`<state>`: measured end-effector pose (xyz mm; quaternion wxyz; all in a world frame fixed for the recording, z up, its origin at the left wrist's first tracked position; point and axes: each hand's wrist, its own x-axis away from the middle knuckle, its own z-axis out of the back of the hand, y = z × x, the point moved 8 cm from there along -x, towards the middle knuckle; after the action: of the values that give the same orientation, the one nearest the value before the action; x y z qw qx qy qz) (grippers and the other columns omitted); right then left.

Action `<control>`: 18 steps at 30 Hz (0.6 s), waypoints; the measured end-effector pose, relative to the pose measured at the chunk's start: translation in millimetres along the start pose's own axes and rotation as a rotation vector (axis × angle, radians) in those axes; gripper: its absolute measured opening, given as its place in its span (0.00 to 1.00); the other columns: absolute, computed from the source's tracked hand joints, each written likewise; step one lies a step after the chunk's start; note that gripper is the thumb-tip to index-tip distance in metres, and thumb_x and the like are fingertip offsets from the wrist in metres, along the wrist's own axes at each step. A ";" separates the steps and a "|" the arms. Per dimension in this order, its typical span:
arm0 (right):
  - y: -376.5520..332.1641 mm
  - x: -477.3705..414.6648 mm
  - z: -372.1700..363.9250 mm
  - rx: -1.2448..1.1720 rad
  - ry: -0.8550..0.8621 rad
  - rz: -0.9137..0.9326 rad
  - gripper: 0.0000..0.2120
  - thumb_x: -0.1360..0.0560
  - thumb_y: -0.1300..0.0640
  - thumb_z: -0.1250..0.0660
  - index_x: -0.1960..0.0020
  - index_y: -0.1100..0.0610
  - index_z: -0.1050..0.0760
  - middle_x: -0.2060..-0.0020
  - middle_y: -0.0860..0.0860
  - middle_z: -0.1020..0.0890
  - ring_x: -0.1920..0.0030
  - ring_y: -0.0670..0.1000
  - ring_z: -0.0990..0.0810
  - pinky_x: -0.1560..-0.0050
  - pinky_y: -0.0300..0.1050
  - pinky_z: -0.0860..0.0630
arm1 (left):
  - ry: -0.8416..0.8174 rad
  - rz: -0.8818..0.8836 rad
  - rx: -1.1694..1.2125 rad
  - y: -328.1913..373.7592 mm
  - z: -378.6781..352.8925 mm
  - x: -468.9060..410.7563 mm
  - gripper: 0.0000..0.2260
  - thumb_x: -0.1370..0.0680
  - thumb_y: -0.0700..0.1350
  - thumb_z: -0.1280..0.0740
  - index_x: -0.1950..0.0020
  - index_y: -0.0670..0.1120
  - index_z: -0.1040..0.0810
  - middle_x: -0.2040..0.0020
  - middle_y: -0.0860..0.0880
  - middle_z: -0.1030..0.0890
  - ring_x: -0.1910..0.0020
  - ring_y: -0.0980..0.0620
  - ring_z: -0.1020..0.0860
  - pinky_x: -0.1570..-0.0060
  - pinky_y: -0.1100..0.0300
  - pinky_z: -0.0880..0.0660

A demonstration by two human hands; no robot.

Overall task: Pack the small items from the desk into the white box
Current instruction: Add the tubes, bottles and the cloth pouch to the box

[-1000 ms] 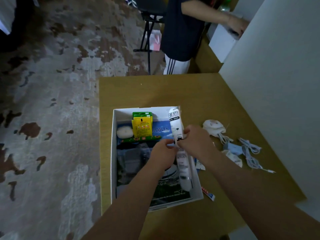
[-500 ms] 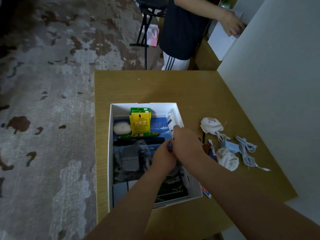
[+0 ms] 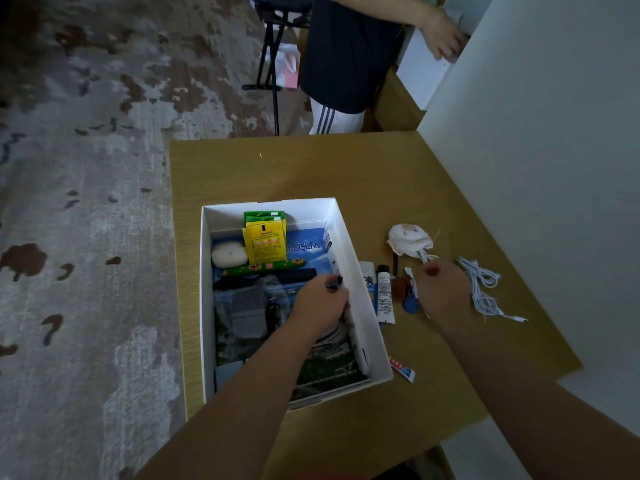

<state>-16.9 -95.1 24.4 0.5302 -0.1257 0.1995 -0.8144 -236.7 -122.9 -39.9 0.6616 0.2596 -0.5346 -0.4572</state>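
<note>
The box [image 3: 360,285] sits open in the middle of the frame on the desk [image 3: 311,168]. At its far wall stand green packets [image 3: 264,215] with yellow packets [image 3: 265,244] in front of them, and an earbud case [image 3: 229,254] lies just left of those. Under them is a blue booklet [image 3: 304,247]. A green strip [image 3: 263,267] and a black bar [image 3: 294,274] lie across it, with clear bags [image 3: 247,310] below them. A long tube [image 3: 358,344] lies along the inside of the box's right wall, over a magazine [image 3: 325,368].

The left hand [image 3: 320,303] is inside the box, its fingers curled down onto the middle of the long tube against the wall. The right hand [image 3: 443,292] hangs over the desk right of the box, thumb up. Its fingers point down out of sight, so I cannot tell whether they are apart or closed on anything.

Outside the box, just beside its right wall, lie a blue pack [image 3: 369,282] and a capped tube [image 3: 385,294]. Right of these are a brown piece [image 3: 401,288] and a blue tag [image 3: 410,305], at the right hand's edge. A mask [image 3: 408,239] lies further up the frame, a cable [image 3: 483,289] further right, and a sachet [image 3: 403,369] by the box's lower right corner.

At the top of the frame, a second person [image 3: 346,57] stands behind the desk.
</note>
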 end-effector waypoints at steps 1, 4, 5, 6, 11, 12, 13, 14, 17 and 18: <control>11.7 1.2 -2.9 0.032 -0.037 -0.023 0.08 0.25 0.63 0.40 0.60 0.64 0.25 0.66 0.56 0.25 0.61 0.56 0.26 0.65 0.43 0.38 | 0.014 0.009 0.000 -0.8 1.8 0.0 0.16 0.23 0.45 0.36 0.35 0.45 0.27 0.40 0.45 0.21 0.44 0.48 0.23 0.42 0.54 0.26; 39.2 8.9 -8.0 0.113 -0.119 -0.054 0.10 0.24 0.62 0.41 0.60 0.64 0.24 0.66 0.58 0.24 0.62 0.56 0.25 0.64 0.43 0.36 | 0.069 0.043 -0.010 -2.4 7.0 2.7 0.20 0.23 0.47 0.36 0.31 0.45 0.31 0.38 0.46 0.23 0.42 0.48 0.25 0.44 0.56 0.29; 45.9 11.3 -8.8 0.123 -0.130 -0.054 0.10 0.24 0.62 0.40 0.60 0.63 0.23 0.64 0.59 0.22 0.63 0.54 0.26 0.64 0.43 0.36 | 0.085 0.054 0.001 -2.0 8.4 4.4 0.20 0.23 0.48 0.37 0.31 0.46 0.32 0.39 0.46 0.24 0.43 0.48 0.25 0.46 0.56 0.30; 51.6 13.0 -9.2 0.122 -0.141 -0.062 0.10 0.24 0.61 0.40 0.59 0.62 0.22 0.62 0.59 0.20 0.64 0.52 0.27 0.66 0.42 0.36 | 0.101 0.060 0.014 -1.0 9.9 6.2 0.19 0.22 0.48 0.37 0.32 0.46 0.31 0.41 0.47 0.23 0.47 0.49 0.25 0.49 0.58 0.30; 73.2 5.6 -14.6 0.127 -0.222 -0.088 0.12 0.22 0.60 0.42 0.50 0.62 0.20 0.53 0.60 0.19 0.57 0.55 0.23 0.60 0.42 0.34 | 0.242 -0.023 -0.081 17.9 20.9 13.9 0.14 0.23 0.48 0.38 0.38 0.47 0.27 0.42 0.45 0.23 0.59 0.54 0.25 0.64 0.63 0.31; 76.7 1.3 -16.3 0.114 -0.245 -0.087 0.13 0.22 0.59 0.42 0.49 0.62 0.20 0.52 0.60 0.19 0.54 0.57 0.22 0.59 0.42 0.33 | 0.261 -0.026 -0.096 21.9 21.5 14.1 0.17 0.23 0.48 0.38 0.34 0.49 0.30 0.38 0.47 0.24 0.53 0.53 0.24 0.63 0.64 0.30; 81.1 -3.2 -18.5 0.105 -0.267 -0.089 0.13 0.22 0.59 0.42 0.49 0.62 0.20 0.52 0.60 0.19 0.54 0.57 0.22 0.59 0.42 0.32 | 0.263 -0.022 -0.097 24.9 20.0 12.9 0.19 0.23 0.48 0.38 0.32 0.50 0.32 0.37 0.48 0.25 0.50 0.53 0.23 0.65 0.65 0.30; 86.7 -8.1 -21.4 0.097 -0.293 -0.097 0.13 0.22 0.58 0.43 0.50 0.62 0.20 0.53 0.60 0.19 0.57 0.56 0.23 0.61 0.42 0.33 | 0.254 -0.008 -0.095 26.9 16.6 10.9 0.19 0.23 0.47 0.38 0.32 0.50 0.32 0.37 0.48 0.24 0.53 0.55 0.23 0.69 0.67 0.31; 101.6 -23.7 -29.7 0.075 -0.348 -0.109 0.14 0.21 0.58 0.45 0.54 0.64 0.23 0.60 0.60 0.22 0.61 0.56 0.24 0.63 0.44 0.32 | 0.259 0.074 -0.145 24.5 11.2 6.6 0.18 0.23 0.45 0.39 0.33 0.49 0.29 0.45 0.51 0.23 0.65 0.62 0.28 0.76 0.69 0.35; 104.6 -28.4 -31.3 0.069 -0.370 -0.107 0.14 0.21 0.59 0.46 0.56 0.63 0.23 0.61 0.60 0.23 0.61 0.56 0.24 0.62 0.45 0.30 | 0.282 0.095 -0.186 21.6 12.0 7.3 0.17 0.23 0.44 0.39 0.34 0.49 0.29 0.47 0.51 0.23 0.66 0.62 0.28 0.76 0.68 0.36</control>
<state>66.7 -100.6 -51.1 0.5180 -0.2655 0.0635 -0.8107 -240.9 -117.9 -15.0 0.7722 0.2332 -0.4033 -0.4320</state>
